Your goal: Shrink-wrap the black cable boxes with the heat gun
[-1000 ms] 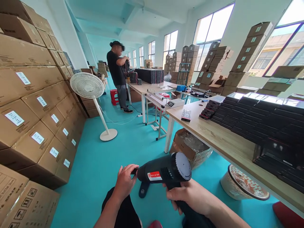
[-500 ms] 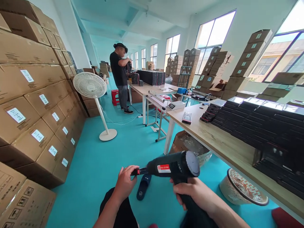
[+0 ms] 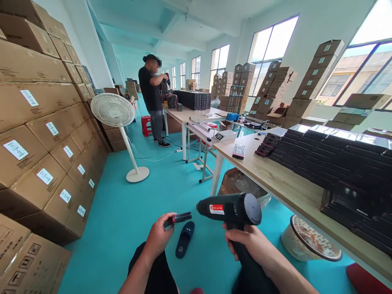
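Note:
My left hand [image 3: 161, 234] is closed around one end of a slim black box [image 3: 183, 217] with a red band, its other end pointing right. In my right hand [image 3: 245, 241] is a black heat gun [image 3: 228, 206] with a red and white label, gripped by its handle. The nozzle faces left toward the box, with a small gap between them. Below the box a dark blue slipper [image 3: 185, 240] lies on the floor. On the table to the right sit many stacked black boxes [image 3: 330, 159] and one wrapped box [image 3: 238, 151] near the corner.
Cardboard cartons [image 3: 45, 134] are piled high on the left, beside a white standing fan [image 3: 113, 110]. A wastebasket [image 3: 298, 241] with plastic scraps stands under the right table edge [image 3: 275, 183]. Farther off, another person [image 3: 151, 94] stands at a second table [image 3: 183, 115].
The heat gun has shifted slightly right, opening a gap from the box. The box in my left hand has turned and shows more of its side.

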Motion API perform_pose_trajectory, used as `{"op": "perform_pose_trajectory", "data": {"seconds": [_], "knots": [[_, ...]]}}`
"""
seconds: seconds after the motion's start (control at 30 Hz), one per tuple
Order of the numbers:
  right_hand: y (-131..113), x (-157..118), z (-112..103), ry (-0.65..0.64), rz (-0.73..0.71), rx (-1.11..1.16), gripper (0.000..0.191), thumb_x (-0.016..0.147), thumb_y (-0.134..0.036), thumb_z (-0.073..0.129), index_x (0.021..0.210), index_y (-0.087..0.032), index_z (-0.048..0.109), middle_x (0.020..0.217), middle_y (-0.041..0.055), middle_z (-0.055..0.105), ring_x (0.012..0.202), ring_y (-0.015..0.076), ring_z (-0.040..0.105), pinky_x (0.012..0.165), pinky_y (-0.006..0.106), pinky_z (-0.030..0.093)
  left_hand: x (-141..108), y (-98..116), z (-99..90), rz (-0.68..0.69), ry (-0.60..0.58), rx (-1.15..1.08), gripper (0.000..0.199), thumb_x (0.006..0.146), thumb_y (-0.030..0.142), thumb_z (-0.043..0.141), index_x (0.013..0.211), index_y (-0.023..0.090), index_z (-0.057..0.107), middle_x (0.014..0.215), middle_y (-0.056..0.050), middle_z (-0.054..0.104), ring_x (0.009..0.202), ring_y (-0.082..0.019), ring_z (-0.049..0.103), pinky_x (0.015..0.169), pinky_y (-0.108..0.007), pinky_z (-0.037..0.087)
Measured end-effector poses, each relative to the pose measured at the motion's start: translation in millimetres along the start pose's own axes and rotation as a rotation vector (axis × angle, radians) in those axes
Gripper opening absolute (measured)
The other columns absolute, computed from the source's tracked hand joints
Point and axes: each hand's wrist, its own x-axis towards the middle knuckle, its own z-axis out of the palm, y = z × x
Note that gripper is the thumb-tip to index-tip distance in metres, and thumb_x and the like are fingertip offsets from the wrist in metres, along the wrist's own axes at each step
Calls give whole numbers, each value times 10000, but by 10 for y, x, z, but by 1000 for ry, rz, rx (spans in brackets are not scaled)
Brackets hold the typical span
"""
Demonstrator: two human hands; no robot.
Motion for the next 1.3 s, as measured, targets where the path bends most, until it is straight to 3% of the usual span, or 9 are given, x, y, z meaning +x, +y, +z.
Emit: {"op": "perform_pose_trajectory", "data": {"seconds": [0.13, 0.27, 0.4, 0.57, 0.7, 0.87, 1.0, 1.17, 1.3], "knots": [[63, -43, -8, -165, 36, 71, 390, 646, -394, 708, 944, -150, 649, 533, -13, 614, 470, 152, 518, 494, 293, 401, 5, 19, -37, -40, 6, -124, 369, 798, 394, 621, 1105, 230, 743, 1087, -47, 779, 1036, -278, 704, 897, -374, 566], [65, -55, -26, -44, 14, 55, 380, 669, -402, 719, 949, -156, 645, 534, -16, 606, 512, 161, 523, 526, 298, 424, 8, 61, -108, -36, 0, -80, 373, 793, 389, 604, 1102, 227, 739, 1079, -46, 779, 1008, -278, 709, 878, -379, 570], [66, -67, -66, -142, 15, 75, 316, 667, -371, 697, 904, -170, 639, 534, -22, 589, 488, 156, 510, 498, 295, 401, 27, 71, -145, -32, 21, -17, 375, 777, 396, 580, 1068, 222, 741, 1038, -46, 778, 966, -273, 715, 869, -378, 570], [60, -95, 138, -88, -44, 68, 229, 672, -304, 657, 869, -191, 625, 512, -43, 548, 510, 159, 510, 500, 289, 416, 85, 9, -72, 16, -3, 22, 369, 777, 363, 579, 1084, 247, 746, 1125, -58, 759, 1046, -269, 699, 946, -398, 550], [39, -5, 284, -276, -96, 67, 141, 647, -227, 654, 776, -194, 611, 533, -45, 552, 481, 151, 525, 490, 286, 404, 152, -59, -44, 12, -5, 11, 409, 698, 403, 658, 1048, 219, 762, 1116, -90, 766, 1047, -310, 694, 929, -410, 560], [47, 127, 81, -15, -50, 109, 238, 677, -272, 683, 886, -172, 630, 526, -41, 573, 498, 152, 524, 482, 284, 429, 170, -111, -137, -64, 31, -24, 398, 721, 435, 654, 1048, 232, 759, 1008, -37, 785, 973, -294, 709, 846, -382, 583], [67, 111, -46, -162, 12, 252, 300, 654, -284, 734, 911, -149, 661, 647, -12, 644, 513, 141, 568, 465, 273, 447, 178, -98, -153, -79, 19, -163, 393, 720, 418, 688, 1031, 187, 751, 1018, -64, 783, 1023, -303, 697, 926, -421, 558], [100, 117, -79, -62, -4, 270, 266, 679, -285, 736, 894, -149, 659, 624, -24, 629, 510, 129, 563, 467, 259, 455, 191, 47, -127, -134, -51, -323, 351, 685, 363, 705, 979, 177, 751, 990, -76, 771, 987, -293, 685, 977, -448, 518], [68, 131, -110, -164, -9, 218, 256, 688, -255, 729, 912, -147, 669, 644, -12, 649, 503, 135, 573, 469, 266, 447, 158, 155, -121, -219, -61, -421, 335, 652, 297, 727, 961, 172, 761, 922, -70, 764, 928, -276, 670, 904, -390, 523]]}}
